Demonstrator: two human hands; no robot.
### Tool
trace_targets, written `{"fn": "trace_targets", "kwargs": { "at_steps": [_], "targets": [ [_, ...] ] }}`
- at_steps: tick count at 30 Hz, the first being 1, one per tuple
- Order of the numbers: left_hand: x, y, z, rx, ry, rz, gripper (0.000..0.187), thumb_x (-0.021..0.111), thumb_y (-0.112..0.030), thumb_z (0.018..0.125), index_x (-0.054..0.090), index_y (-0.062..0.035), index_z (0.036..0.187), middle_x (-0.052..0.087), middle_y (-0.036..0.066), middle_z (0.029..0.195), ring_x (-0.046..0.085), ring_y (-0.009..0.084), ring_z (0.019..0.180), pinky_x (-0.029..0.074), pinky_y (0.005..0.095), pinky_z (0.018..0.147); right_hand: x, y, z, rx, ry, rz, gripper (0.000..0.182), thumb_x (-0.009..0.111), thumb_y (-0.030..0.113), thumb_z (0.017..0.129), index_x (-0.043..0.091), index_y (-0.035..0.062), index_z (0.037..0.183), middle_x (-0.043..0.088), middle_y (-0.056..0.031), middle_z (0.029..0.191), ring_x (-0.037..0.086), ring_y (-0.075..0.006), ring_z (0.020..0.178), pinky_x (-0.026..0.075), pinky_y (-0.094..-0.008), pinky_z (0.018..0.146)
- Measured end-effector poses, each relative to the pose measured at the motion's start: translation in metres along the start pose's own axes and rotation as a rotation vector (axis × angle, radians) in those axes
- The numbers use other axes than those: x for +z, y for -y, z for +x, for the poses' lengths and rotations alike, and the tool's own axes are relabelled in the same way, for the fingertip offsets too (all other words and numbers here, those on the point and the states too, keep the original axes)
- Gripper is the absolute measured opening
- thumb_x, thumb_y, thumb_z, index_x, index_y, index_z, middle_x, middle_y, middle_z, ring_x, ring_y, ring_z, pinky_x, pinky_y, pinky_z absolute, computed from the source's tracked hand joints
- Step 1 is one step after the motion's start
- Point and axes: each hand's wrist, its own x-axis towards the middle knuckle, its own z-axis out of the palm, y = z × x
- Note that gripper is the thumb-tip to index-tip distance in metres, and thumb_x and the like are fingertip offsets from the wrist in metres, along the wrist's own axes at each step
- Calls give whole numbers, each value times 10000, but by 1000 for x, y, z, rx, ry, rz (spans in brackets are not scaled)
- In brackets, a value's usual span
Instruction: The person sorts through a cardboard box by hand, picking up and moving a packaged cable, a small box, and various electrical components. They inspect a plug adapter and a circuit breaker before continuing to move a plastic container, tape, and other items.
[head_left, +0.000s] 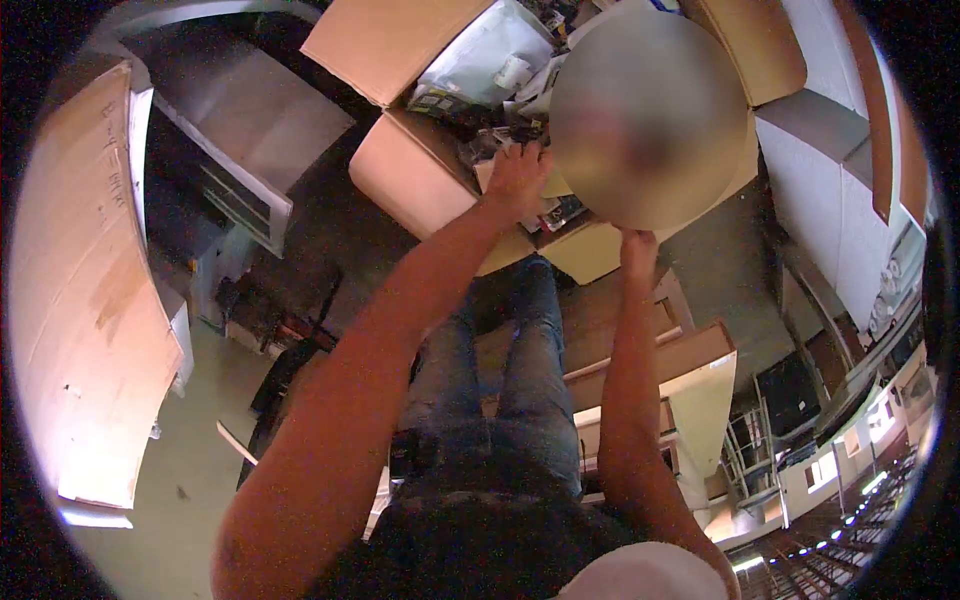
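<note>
An open cardboard box [415,165] full of mixed packets and papers stands before my legs. My left hand [520,180] is inside it, fingers bent downward over the contents; what they grip is hidden beneath them. A clear plastic-wrapped packet [490,55] lies beyond that hand. My right hand [638,250] is closed at the near right side of the box, by a front flap [580,255]. A large blurred patch covers its fingertips and much of the box's right half, so what it holds cannot be made out.
A tall cardboard sheet [90,290] with handwriting stands at the left. A grey-brown panel [240,100] lies behind it. White cartons [815,190] stand on the right. Wooden furniture pieces [690,390] are beside my legs, and a metal frame [755,460] stands further right.
</note>
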Motion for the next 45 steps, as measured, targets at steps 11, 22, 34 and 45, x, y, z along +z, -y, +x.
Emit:
{"fn": "trace_targets", "kwargs": {
  "at_steps": [11, 22, 34, 45],
  "targets": [
    [-76, 55, -137, -637, -325, -1029, 1007, 823, -146, 614, 229, -19, 1417, 485, 194, 1301, 500, 309, 1191, 408, 385, 1009, 152, 39, 79, -883, 270, -419, 271, 629, 155, 818, 620, -14, 1029, 635, -159, 1001, 598, -297, 911, 478, -366, 820],
    [-35, 100, -239, -1039, -434, -1317, 1017, 781, -63, 650, 146, -6, 1442, 410, 161, 1327, 437, 272, 1210, 379, 392, 1028, 319, -35, 329, -124, 127, -199, 488, 669, 353, 793, 582, 122, 1213, 615, -188, 1161, 601, -383, 1034, 485, -446, 869],
    [19, 57, -283, -1007, -169, -1202, 1066, 828, -172, 648, 146, -10, 1450, 424, 206, 1343, 432, 297, 1232, 372, 405, 1033, 303, 3, 302, -597, 378, -1873, 505, 607, 350, 752, 615, 68, 1171, 594, -170, 1218, 596, -365, 1077, 430, -456, 964],
    [41, 80, -328, -933, -216, -1016, 1075, 844, -151, 607, 184, -11, 1444, 448, 199, 1336, 464, 304, 1209, 378, 415, 1028, 263, 58, 217, -512, 769, -459, 317, 595, 226, 741, 649, 64, 1008, 632, -89, 940, 598, -183, 846, 484, -335, 776]
  ]
}}
